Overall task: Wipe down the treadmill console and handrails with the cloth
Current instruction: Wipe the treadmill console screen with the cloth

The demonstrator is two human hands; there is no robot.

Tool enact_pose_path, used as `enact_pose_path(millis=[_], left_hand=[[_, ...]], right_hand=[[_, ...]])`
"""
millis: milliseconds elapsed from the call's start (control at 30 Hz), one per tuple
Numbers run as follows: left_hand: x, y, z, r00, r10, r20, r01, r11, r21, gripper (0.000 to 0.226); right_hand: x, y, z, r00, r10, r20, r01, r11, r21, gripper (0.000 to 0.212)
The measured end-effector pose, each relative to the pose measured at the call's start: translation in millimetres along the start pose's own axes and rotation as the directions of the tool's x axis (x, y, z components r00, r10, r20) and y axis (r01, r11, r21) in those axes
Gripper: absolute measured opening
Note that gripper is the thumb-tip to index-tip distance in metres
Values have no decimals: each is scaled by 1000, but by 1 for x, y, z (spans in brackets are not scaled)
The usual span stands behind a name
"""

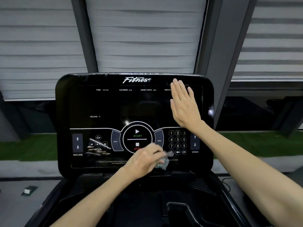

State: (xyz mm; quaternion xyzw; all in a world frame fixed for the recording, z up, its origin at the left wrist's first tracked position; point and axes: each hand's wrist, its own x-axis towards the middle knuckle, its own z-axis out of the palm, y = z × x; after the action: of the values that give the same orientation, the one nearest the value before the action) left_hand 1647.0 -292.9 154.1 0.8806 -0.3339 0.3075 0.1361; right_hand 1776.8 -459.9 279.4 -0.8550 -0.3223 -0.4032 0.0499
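Note:
The black glossy treadmill console [105,104] fills the middle of the head view, with a START/STOP dial, a number pad and INCLINE and SPEED arrows. My left hand [146,159] is closed around a small crumpled grey cloth [164,162] and presses it on the lower panel just below the STOP button. My right hand [183,104] lies flat with fingers together on the upper right of the screen, over the distance readout. Wet streaks show over the media buttons at the lower left. No handrails are clearly visible.
Below the console is a black tray [147,199] with recessed pockets. Behind the console are grey blinds [144,38] and dark window frames. A small object [29,190] lies on the grey floor at the left. A green strip runs along the wall.

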Motion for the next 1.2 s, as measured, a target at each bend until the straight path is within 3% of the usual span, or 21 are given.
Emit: enact_pose_path(millis=[167,300,533,667,833,933,1000,1100,1200], left_hand=[[77,-19,-36,971,-100,-219,114,992,54,29],[93,-24,-46,948,-171,-269,193,980,55,25],[5,22,21,1000,7,23,-6,998,-67,21],[23,15,9,995,83,62,-85,996,17,23],[91,-30,-56,983,-52,-176,75,989,125,31],[117,-45,-84,921,-207,-330,260,957,127,27],[119,-41,-82,887,-242,-393,305,946,107,25],[100,-26,-53,929,-166,-331,214,970,112,23],[63,-6,-15,989,-40,-144,52,996,76,25]], right_hand=[[2,8,-4,999,-47,20,48,998,-38,55],[3,15,-6,996,-81,24,82,995,-48,54],[1,14,-10,995,-84,46,86,995,-50,54],[0,17,-13,993,-94,68,99,993,-63,53],[2,18,-19,992,-95,88,100,993,-57,54],[1,14,-21,993,-83,82,86,995,-41,54],[3,12,-21,994,-69,81,72,997,-31,55],[3,10,-21,994,-53,91,56,998,-26,55],[1,6,-24,995,-41,92,42,999,-8,55]])
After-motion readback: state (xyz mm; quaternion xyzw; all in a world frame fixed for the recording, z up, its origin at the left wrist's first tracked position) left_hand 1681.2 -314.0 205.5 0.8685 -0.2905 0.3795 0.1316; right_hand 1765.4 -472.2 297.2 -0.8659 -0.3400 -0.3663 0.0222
